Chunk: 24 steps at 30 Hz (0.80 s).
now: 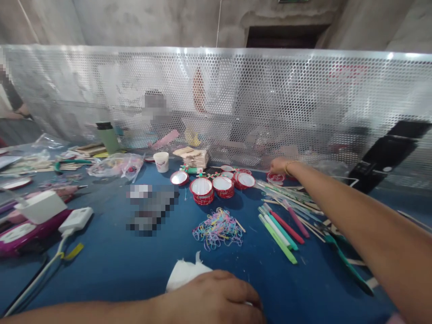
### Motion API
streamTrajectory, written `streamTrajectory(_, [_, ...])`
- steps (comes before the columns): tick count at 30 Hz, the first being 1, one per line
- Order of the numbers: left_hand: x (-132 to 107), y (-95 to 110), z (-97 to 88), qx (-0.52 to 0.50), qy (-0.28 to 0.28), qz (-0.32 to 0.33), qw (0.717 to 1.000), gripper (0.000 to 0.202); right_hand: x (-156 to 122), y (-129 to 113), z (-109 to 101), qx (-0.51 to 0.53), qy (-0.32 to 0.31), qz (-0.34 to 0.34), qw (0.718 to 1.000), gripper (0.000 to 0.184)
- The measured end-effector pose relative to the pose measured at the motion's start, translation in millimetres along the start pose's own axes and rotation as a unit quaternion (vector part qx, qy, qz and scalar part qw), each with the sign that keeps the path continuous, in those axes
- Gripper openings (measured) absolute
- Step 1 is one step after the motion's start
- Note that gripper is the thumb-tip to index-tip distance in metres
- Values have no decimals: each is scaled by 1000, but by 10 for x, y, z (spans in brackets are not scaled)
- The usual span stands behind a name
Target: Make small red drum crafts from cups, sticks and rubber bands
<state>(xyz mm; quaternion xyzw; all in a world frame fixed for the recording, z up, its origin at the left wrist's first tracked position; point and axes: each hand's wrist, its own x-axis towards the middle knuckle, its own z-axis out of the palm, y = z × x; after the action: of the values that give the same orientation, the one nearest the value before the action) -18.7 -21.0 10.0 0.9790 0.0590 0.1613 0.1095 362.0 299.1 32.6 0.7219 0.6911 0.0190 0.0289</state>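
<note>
In the head view, the right hand (278, 165) reaches across the blue table (145, 258) to a red round piece (276, 178) near the perforated screen (216, 103); its fingers bend down, grip impossible to tell. The left hand (224, 294) lies in front, fingers curled, against white tissue (185, 274); whether it grips anything, I cannot tell. Red-rimmed discs (202, 186) stand left of the red round piece.

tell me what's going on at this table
A person works at a blue table. Their right hand is stretched out to a red disc near the mesh screen; whether it grips the disc is unclear. Their left hand is close to the camera, partly covering a white tissue, with its fingertips hidden. Also on the table are stacked red-rimmed discs, a heap of coloured bands and some pens.
</note>
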Motion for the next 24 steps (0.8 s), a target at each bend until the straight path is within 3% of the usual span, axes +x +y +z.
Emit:
streamTrajectory(5, [25,50,-32,8,-9,-13,1000,25,-263,-144,177,-44,-69,43,996,34])
streamTrajectory(8, [7,33,-27,26,-8,6,1000,23,-267,-210,191,-55,-65,63,994,35])
streamTrajectory(12, [-24,-17,9,34,-11,23,999,21,-82,-277,20,-50,-28,69,996,36])
streamTrajectory(16, [-51,-69,89,18,6,39,999,22,154,-502,-70,-11,4,21,1000,35])
streamTrajectory(20, [-67,-127,156,14,15,41,999,24,278,-788,108,49,-34,-54,997,35])
streamTrajectory(24, [-62,-163,159,36,12,65,997,24,348,-881,280,108,-52,-115,986,35])
